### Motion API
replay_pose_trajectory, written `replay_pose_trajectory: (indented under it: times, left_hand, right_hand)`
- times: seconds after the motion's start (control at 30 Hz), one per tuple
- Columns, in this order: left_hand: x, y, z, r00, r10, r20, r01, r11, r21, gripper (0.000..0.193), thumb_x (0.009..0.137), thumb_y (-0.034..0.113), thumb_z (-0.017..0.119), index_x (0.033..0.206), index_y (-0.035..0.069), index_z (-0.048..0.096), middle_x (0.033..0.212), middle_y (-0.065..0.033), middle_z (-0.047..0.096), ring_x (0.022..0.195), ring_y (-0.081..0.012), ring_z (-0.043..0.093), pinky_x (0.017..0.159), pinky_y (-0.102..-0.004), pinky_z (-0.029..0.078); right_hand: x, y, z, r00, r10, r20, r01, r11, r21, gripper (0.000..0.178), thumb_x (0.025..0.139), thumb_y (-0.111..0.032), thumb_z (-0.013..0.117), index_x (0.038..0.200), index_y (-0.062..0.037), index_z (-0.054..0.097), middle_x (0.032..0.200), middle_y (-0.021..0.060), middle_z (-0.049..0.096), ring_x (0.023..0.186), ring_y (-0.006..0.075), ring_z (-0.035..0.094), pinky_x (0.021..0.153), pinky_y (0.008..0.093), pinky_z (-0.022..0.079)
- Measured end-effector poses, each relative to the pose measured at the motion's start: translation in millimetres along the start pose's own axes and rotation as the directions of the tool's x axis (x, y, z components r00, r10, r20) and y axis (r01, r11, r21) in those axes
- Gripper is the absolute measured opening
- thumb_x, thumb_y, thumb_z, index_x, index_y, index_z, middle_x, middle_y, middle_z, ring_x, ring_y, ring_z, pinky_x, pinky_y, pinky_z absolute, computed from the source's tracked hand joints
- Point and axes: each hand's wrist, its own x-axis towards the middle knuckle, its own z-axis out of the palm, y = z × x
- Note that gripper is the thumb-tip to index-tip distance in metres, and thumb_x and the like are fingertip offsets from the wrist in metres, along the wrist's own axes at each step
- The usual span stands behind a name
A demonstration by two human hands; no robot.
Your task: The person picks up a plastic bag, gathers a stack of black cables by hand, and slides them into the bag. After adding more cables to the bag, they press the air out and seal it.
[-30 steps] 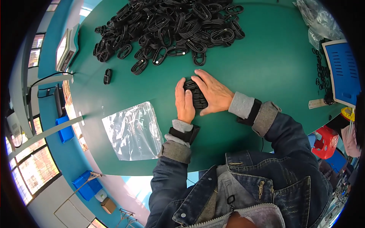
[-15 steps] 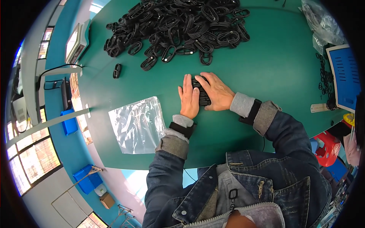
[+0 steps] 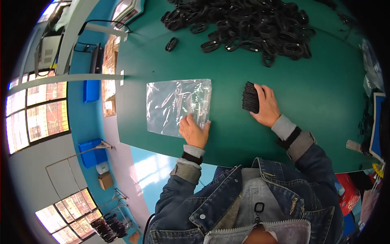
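Note:
My right hand (image 3: 268, 107) is closed around one side of a neat stack of black coiled cables (image 3: 249, 97), which rests on the green table (image 3: 231, 142). A clear plastic bag (image 3: 170, 103) lies flat to the left of the stack. Over the bag's near right edge is my left hand (image 3: 193, 131), its fingertips on the plastic and its thumb spread apart. A large heap of black coiled cables (image 3: 260, 28) covers the far part of the table. One bundled cable (image 3: 171, 44) lies alone left of the heap.
A second crumpled clear bag (image 3: 371, 67) is at the far right, above a blue panel with a white frame (image 3: 378, 122). A red plastic stool (image 3: 348, 193) stands beyond the table's right edge. Grey metal posts (image 3: 81, 78) rise at the left edge.
My left hand has left the cable stack and moved left onto the clear bag. My right hand stays at the stack, now gripping its right side. The whole view has shifted.

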Motion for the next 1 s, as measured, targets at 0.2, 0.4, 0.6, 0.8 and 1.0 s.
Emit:
replay_pose_trajectory:
  times: [0.2, 0.4, 0.6, 0.8, 1.0]
  left_hand:
    - [-19.3, -41.8, 23.9, 0.985, -0.086, 0.147, 0.127, 0.946, -0.299, 0.028, 0.073, 0.012, 0.068, 0.096, 0.001, 0.055, 0.089, -0.0139, 0.056, 0.083, -0.0298, 0.057, 0.068, -0.0373, 0.046]
    - [-21.1, -35.1, 22.9, 0.986, -0.134, 0.104, 0.168, 0.848, -0.502, 0.006, 0.079, 0.006, 0.059, 0.084, 0.003, 0.058, 0.077, -0.0119, 0.056, 0.065, -0.0287, 0.057, 0.058, -0.0359, 0.047]
    - [-27.4, -42.1, 15.5, 0.992, -0.126, -0.017, 0.096, 0.829, -0.551, 0.006, 0.078, 0.002, 0.059, 0.084, 0.003, 0.059, 0.077, -0.0127, 0.056, 0.065, -0.0294, 0.056, 0.057, -0.0370, 0.046]
    - [-34.0, -51.1, 0.8, 0.977, 0.016, -0.211, -0.127, 0.841, -0.525, 0.011, 0.073, -0.001, 0.061, 0.083, 0.003, 0.059, 0.076, -0.0114, 0.055, 0.066, -0.0285, 0.055, 0.058, -0.0375, 0.045]
    - [-40.4, -29.4, -7.5, 0.906, 0.314, -0.284, -0.417, 0.774, -0.477, 0.021, 0.067, -0.006, 0.061, 0.086, 0.003, 0.060, 0.078, -0.0109, 0.056, 0.066, -0.0288, 0.055, 0.056, -0.0358, 0.045]
  right_hand:
    - [-13.1, -24.1, 15.5, 0.998, 0.047, -0.047, -0.043, 0.995, 0.085, 0.093, 0.055, -0.010, 0.078, 0.133, -0.0032, 0.027, 0.121, 0.0204, 0.036, 0.113, 0.0376, 0.038, 0.097, 0.0406, 0.035]
    - [-10.2, -72.8, 26.0, 0.987, 0.005, 0.159, -0.110, 0.741, 0.663, 0.096, 0.053, -0.011, 0.079, 0.134, -0.0027, 0.027, 0.122, 0.0191, 0.035, 0.114, 0.0361, 0.039, 0.097, 0.0398, 0.036]
    - [6.1, -102.3, 68.6, 0.921, -0.266, 0.284, 0.091, 0.856, 0.508, 0.093, 0.052, -0.009, 0.078, 0.131, -0.0029, 0.030, 0.120, 0.0196, 0.036, 0.113, 0.0381, 0.040, 0.096, 0.0415, 0.037]
    - [10.9, -110.2, 88.2, 0.917, -0.246, 0.314, 0.171, 0.954, 0.246, 0.090, 0.052, -0.009, 0.076, 0.130, -0.0021, 0.031, 0.118, 0.0205, 0.038, 0.111, 0.0404, 0.040, 0.094, 0.0430, 0.039]
    - [35.9, -118.4, 107.7, 0.865, -0.496, 0.076, 0.494, 0.869, 0.042, 0.090, 0.053, -0.011, 0.077, 0.130, -0.0025, 0.031, 0.118, 0.0202, 0.038, 0.110, 0.0398, 0.040, 0.093, 0.0430, 0.039]
